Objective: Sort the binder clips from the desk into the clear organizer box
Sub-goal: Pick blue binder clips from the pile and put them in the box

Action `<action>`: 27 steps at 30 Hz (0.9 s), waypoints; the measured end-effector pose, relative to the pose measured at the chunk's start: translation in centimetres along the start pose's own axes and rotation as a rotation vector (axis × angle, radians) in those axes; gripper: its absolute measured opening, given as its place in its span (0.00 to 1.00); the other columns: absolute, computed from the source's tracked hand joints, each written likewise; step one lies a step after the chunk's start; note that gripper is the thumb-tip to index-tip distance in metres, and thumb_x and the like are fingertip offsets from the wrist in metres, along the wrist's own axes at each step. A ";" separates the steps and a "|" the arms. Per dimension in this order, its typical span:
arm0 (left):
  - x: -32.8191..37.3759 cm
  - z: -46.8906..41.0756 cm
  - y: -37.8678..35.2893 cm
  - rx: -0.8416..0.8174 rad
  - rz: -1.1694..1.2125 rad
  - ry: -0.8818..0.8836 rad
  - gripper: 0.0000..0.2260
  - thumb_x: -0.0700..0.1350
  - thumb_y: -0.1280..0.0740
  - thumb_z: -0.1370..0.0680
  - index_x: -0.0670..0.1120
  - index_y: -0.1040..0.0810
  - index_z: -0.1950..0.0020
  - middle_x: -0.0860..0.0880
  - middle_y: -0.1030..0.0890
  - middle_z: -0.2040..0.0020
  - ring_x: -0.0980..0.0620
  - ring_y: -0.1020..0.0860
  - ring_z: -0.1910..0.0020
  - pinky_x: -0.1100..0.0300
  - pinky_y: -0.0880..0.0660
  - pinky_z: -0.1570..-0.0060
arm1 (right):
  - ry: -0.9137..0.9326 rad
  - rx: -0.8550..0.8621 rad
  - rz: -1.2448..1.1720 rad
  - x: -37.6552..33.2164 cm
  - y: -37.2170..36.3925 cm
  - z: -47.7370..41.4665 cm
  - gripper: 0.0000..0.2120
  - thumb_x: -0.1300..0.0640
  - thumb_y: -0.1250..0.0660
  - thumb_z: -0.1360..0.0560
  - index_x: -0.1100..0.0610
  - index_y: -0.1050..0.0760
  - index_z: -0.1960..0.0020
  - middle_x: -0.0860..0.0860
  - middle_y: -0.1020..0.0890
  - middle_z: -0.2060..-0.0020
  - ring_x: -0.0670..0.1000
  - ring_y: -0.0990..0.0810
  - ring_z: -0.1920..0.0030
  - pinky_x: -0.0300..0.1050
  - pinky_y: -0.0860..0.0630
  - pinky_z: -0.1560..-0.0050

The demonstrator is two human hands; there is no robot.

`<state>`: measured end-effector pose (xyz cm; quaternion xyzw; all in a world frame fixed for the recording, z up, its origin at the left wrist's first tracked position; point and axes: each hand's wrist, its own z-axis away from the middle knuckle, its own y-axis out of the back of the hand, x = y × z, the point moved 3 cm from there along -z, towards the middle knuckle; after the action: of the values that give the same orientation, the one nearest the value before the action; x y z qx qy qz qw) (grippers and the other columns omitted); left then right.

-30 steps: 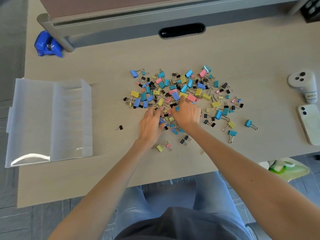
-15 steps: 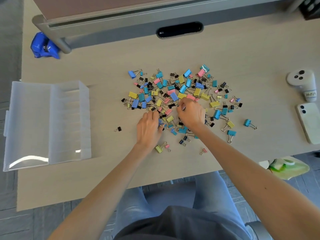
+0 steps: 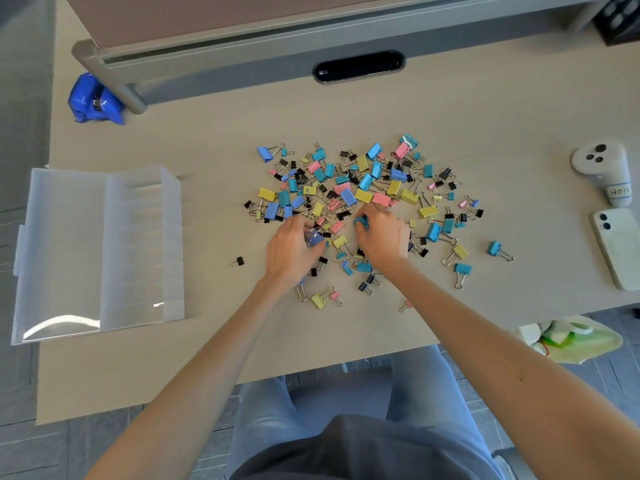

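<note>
A heap of binder clips [image 3: 360,192] in blue, teal, yellow, pink and black is spread over the middle of the desk. Both hands rest on its near edge. My left hand [image 3: 291,251] is curled around a blue clip [image 3: 316,239]. A teal clip [image 3: 362,222] is pinched in the fingertips of my right hand [image 3: 382,237]. The clear organizer box [image 3: 138,247] lies open at the left with its lid [image 3: 59,251] folded outward; I see nothing in its compartments. One small black clip [image 3: 238,261] lies alone between box and heap.
A white phone [image 3: 620,247] and a white controller [image 3: 604,171] lie at the right edge. A blue object [image 3: 93,100] sits far left beside a grey monitor stand [image 3: 131,95]. A black slot [image 3: 358,66] is set in the desk's back. A green bag [image 3: 575,337] hangs below the front edge.
Both hands have drawn back a little toward me within the heap. The fingers have curled, each hand closing on a clip.
</note>
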<state>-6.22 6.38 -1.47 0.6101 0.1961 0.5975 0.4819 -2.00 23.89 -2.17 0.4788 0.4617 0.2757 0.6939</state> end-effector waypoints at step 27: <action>-4.8 -1.9 5.4 -0.242 1.634 0.656 0.12 0.45 0.39 0.21 0.42 0.24 0.61 0.45 0.21 0.61 0.54 0.25 0.67 0.65 0.26 0.69 | -0.613 -0.638 -1.508 -7.4 -1.3 -2.5 0.10 0.53 0.37 0.21 0.57 0.29 0.60 0.47 0.36 0.75 0.45 0.41 0.75 0.36 0.45 0.76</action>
<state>-10.81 0.65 0.03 0.3025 -0.2368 0.9162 -0.1141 -7.48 18.27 -0.85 -0.1181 0.3491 -0.2817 0.8859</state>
